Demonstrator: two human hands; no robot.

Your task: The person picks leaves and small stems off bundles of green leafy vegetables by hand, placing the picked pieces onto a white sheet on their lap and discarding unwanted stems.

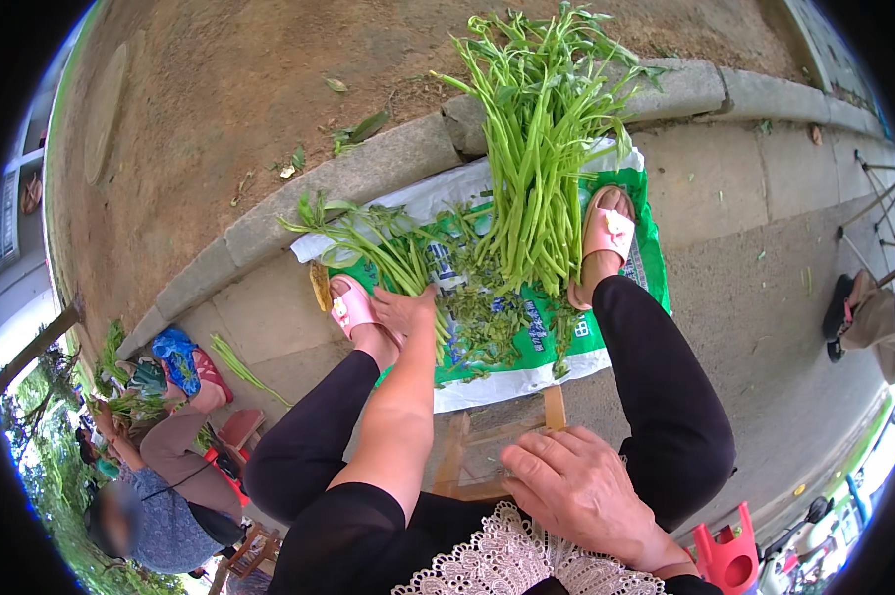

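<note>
My left hand (410, 309) reaches down beside my left foot and grips the stems of a small bunch of leafy greens (388, 253), which look like water spinach. This bunch lies on a flattened green and white woven sack (633, 357) that bears printed writing. A much larger bunch of the same greens (533, 171) lies between my feet, its leafy tops over the stone kerb. Loose torn leaves (485, 320) are scattered across the sack. Near my lap hangs my right hand (577, 487), fingers curled together; its palm is hidden and nothing shows in it.
Pink sandals (607, 230) stand on the sack. The kerb (395, 160) borders bare soil. At left a seated person (165, 513) handles greens, near a blue plastic bag (176, 357) and loose stems (243, 368). A red plastic stool (726, 550) and another person's foot (841, 316) are at right.
</note>
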